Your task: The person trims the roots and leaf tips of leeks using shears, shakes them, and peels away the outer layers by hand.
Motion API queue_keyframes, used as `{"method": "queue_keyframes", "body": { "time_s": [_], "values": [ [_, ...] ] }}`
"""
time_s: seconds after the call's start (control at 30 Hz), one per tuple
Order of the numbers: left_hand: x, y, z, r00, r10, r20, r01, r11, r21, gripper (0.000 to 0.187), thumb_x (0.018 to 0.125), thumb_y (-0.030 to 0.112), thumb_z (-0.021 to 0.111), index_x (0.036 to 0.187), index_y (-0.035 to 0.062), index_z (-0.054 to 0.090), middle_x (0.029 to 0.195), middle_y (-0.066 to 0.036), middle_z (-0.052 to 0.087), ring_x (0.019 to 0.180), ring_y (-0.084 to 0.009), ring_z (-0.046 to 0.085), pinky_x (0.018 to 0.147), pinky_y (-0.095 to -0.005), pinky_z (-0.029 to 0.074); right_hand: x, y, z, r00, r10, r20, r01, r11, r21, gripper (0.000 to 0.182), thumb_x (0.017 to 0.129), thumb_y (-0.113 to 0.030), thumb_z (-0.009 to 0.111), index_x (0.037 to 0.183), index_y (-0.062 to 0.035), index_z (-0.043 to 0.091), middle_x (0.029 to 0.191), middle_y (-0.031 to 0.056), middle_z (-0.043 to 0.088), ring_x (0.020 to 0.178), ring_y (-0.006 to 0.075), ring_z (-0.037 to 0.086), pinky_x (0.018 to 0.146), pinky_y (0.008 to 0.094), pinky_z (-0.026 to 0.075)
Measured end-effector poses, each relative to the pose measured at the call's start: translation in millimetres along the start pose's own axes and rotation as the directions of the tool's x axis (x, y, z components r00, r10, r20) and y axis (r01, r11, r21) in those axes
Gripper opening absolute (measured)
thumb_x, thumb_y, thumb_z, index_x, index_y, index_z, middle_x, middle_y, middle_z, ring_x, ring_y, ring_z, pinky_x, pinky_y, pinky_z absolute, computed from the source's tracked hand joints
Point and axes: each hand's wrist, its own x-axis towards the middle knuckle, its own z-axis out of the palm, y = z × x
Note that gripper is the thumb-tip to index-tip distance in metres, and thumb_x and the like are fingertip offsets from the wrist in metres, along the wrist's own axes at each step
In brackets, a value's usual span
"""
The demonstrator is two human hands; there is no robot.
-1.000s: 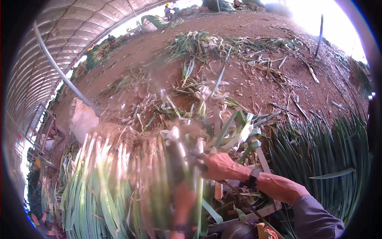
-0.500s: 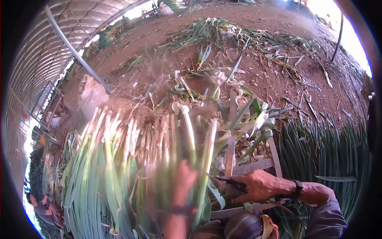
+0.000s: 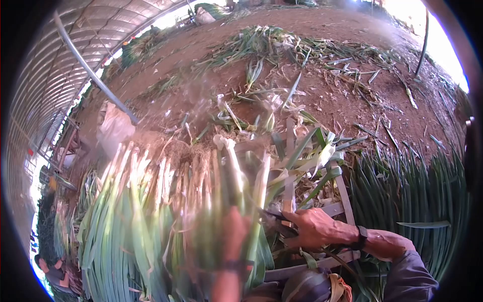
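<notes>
My left hand (image 3: 235,227) is smeared by motion over the green leaves of the leeks, and its fingers cannot be made out. Thick white leek stalks (image 3: 234,163) rise just above it, and another pale leek (image 3: 261,176) lies to its right. My right hand (image 3: 314,227) is closed around dark shears (image 3: 283,221), whose blades point left toward that leek. Left of my hands spreads a row of leeks (image 3: 136,201), white root ends away from me, green leaves toward me.
A slatted wooden frame (image 3: 346,194) holds trimmed leaves. More green leaves (image 3: 407,191) lie at right. Leaf scraps (image 3: 271,38) cover the dirt floor beyond. A pale sack (image 3: 114,126) stands by a metal pole (image 3: 90,70). Another person (image 3: 53,274) is at lower left.
The thick stalks above my left hand have shifted slightly down and left, closer together. My right hand and the shears have moved slightly; the whole view has tilted a little.
</notes>
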Motion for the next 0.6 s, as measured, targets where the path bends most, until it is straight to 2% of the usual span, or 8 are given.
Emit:
{"method": "queue_keyframes", "body": {
  "time_s": [0.03, 0.17, 0.3, 0.43, 0.53, 0.6],
  "values": [
    [-2, -1, 2, 0.999, 0.042, -0.005, -0.042, 0.998, 0.055, 0.047, 0.078, 0.023, 0.070, 0.115, -0.0050, 0.062, 0.094, -0.034, 0.069, 0.091, -0.0493, 0.068, 0.085, -0.0536, 0.054, 7, 1, -1, 1.000, -0.015, -0.027, 0.014, 1.000, -0.012, 0.065, 0.075, -0.038, 0.079, 0.122, 0.0020, 0.058, 0.078, 0.0234, 0.067, 0.075, 0.0437, 0.068, 0.067, 0.0517, 0.053],
    [-13, 4, 1, 1.000, -0.008, 0.029, 0.006, 0.997, 0.076, 0.046, 0.079, 0.020, 0.067, 0.118, -0.0039, 0.061, 0.098, -0.036, 0.068, 0.096, -0.0509, 0.066, 0.088, -0.0548, 0.053, 38, 26, 10, 0.994, -0.014, -0.105, 0.008, 0.998, -0.060, 0.058, 0.075, -0.037, 0.078, 0.116, 0.0007, 0.058, 0.075, 0.0230, 0.066, 0.073, 0.0445, 0.067, 0.066, 0.0524, 0.053],
    [-20, 16, -5, 0.998, -0.008, 0.065, -0.002, 0.989, 0.147, 0.048, 0.082, 0.022, 0.067, 0.122, -0.0035, 0.060, 0.100, -0.035, 0.068, 0.099, -0.0526, 0.064, 0.091, -0.0556, 0.051, 62, 32, 5, 0.991, 0.074, -0.110, -0.082, 0.994, -0.066, 0.055, 0.076, -0.036, 0.077, 0.114, -0.0006, 0.058, 0.077, 0.0233, 0.067, 0.074, 0.0442, 0.067, 0.067, 0.0531, 0.052],
    [-20, 8, 3, 0.996, 0.054, 0.069, -0.066, 0.982, 0.177, 0.045, 0.083, 0.025, 0.068, 0.119, -0.0023, 0.061, 0.097, -0.034, 0.069, 0.097, -0.0512, 0.066, 0.088, -0.0559, 0.053, 75, 39, 5, 0.982, 0.034, -0.184, -0.046, 0.997, -0.064, 0.061, 0.076, -0.035, 0.076, 0.124, -0.0022, 0.058, 0.078, 0.0218, 0.067, 0.074, 0.0422, 0.067, 0.066, 0.0512, 0.052],
    [-23, 5, 4, 0.995, 0.073, 0.072, -0.083, 0.985, 0.151, 0.043, 0.084, 0.026, 0.068, 0.117, -0.0008, 0.062, 0.097, -0.033, 0.070, 0.095, -0.0506, 0.067, 0.086, -0.0557, 0.054, 81, 38, -2, 0.984, 0.095, -0.152, -0.109, 0.990, -0.087, 0.064, 0.075, -0.034, 0.077, 0.129, -0.0038, 0.058, 0.078, 0.0204, 0.066, 0.073, 0.0414, 0.067, 0.066, 0.0504, 0.052],
    [-25, 1, 4, 0.995, 0.075, 0.067, -0.084, 0.987, 0.135, 0.042, 0.084, 0.027, 0.068, 0.117, 0.0006, 0.062, 0.098, -0.032, 0.070, 0.096, -0.0503, 0.067, 0.086, -0.0557, 0.054, 79, 32, -4, 0.983, 0.075, -0.167, -0.086, 0.994, -0.063, 0.062, 0.075, -0.033, 0.077, 0.126, -0.0042, 0.059, 0.077, 0.0199, 0.066, 0.072, 0.0413, 0.067, 0.065, 0.0505, 0.052]
  ]
}}
